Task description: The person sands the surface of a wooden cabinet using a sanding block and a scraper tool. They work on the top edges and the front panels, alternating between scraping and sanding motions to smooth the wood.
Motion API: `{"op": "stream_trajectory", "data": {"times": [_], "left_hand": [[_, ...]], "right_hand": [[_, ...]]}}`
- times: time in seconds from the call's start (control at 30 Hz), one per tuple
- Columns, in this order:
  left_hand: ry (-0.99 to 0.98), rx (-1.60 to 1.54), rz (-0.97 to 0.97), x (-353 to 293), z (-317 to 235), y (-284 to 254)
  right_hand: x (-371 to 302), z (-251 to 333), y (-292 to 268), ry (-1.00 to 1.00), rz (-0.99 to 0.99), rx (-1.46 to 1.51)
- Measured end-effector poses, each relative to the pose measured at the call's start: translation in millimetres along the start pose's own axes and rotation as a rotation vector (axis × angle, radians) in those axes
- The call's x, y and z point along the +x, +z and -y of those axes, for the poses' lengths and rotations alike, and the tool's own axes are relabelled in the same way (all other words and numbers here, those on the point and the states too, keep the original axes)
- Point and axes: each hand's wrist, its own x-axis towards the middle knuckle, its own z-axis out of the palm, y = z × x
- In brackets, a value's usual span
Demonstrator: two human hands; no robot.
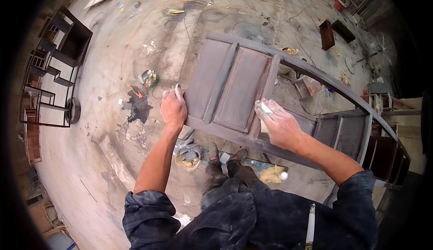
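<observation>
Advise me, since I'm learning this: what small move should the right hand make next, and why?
Probably slide the right hand slightly forward along the grey strip beside the raised panel: it seems to hold a pale pad at that strip's near end, and the left hand grips the left edge of the wooden piece, which should help steady it.

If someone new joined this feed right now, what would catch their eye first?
The big dark wooden frame with its bowed edge, stretching from the centre toward the right. The left hand grips its near-left corner, and the right hand holds a pale pad at its near edge. Next, the cigarette jutting up from the bottom, right of centre.
</observation>
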Motion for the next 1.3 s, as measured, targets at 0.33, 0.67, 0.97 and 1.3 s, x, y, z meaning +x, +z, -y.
{"op": "stream_trajectory", "data": {"times": [0.33, 0.67, 0.97, 1.3], "left_hand": [[0.035, -0.029, -0.013, 2, -3, 5], [0.010, 0.049, 0.031, 0, -3, -4], [0.007, 0.028, 0.039, 3, 5, 5], [0.104, -0.016, 0.044, 6, 5, 10]], "right_hand": [[60, -21, 36, 0.402, -0.327, -0.189], [70, -40, 34, 0.384, -0.288, -0.138], [17, -143, 15, 0.394, -0.402, -0.333], [38, -121, 34, 0.439, -0.443, -0.330]]}}
